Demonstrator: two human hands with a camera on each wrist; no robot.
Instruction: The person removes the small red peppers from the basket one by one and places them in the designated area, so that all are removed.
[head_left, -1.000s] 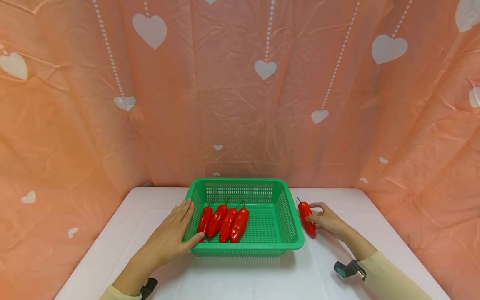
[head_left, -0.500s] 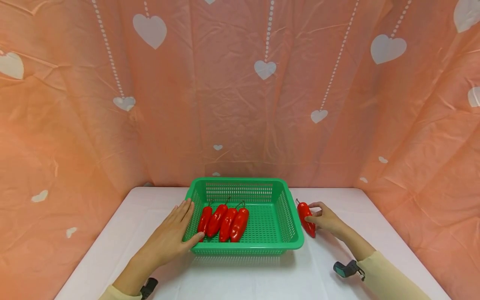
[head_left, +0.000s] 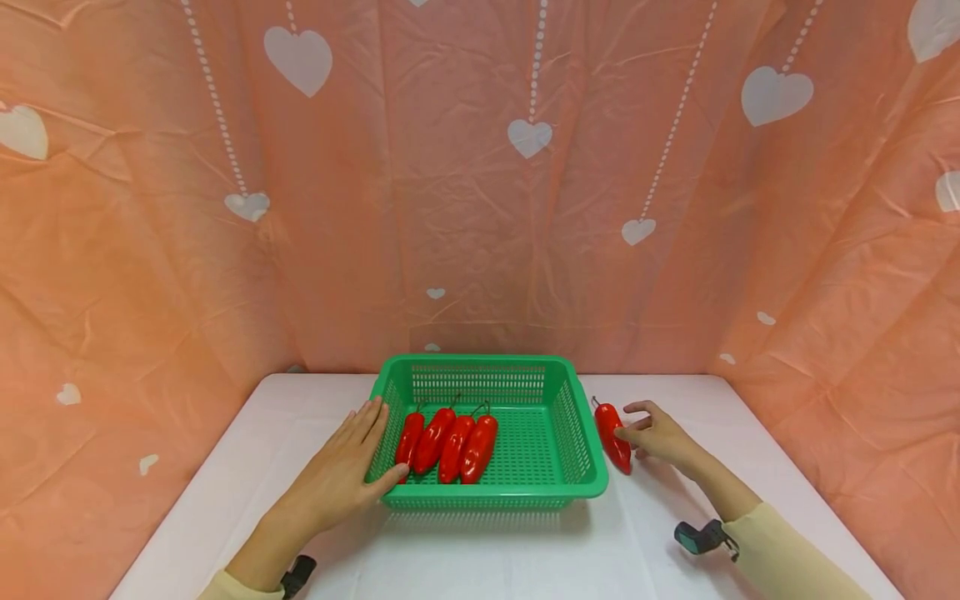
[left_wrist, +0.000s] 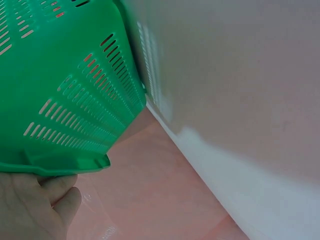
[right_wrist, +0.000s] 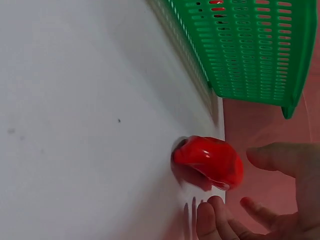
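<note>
Four peppers (head_left: pixel 453 452) look done, in the basket (head_left: pixel 495 492); one pepper (head_left: pixel 610 435) outside its right edge seems left, ungrasped by the parted right hand (head_left: pixel 658 435); the left hand (head_left: pixel 341 475) lies flat.

Heart-printed drapes (head_left: pixel 465 258) around a table (head_left: pixel 480 554) form a booth (head_left: pixel 855 267).

From the head: looks forward and down, set well back, taking in basket (head_left: pixel 491 492), bench (head_left: pixel 495 554) and curtain (head_left: pixel 465 225) behind. From the left wrist: rolled sideways, close to basket's outer left wall; shares that wall and left hand (head_left: pixel 337 477) with head view. From the right wrist: also rolled, faces curtain past loose pepper (right_wrist: pixel 212 160), near; shares pepper, right hand (head_left: pixel 662 437) and basket's right wall with head view.
</note>
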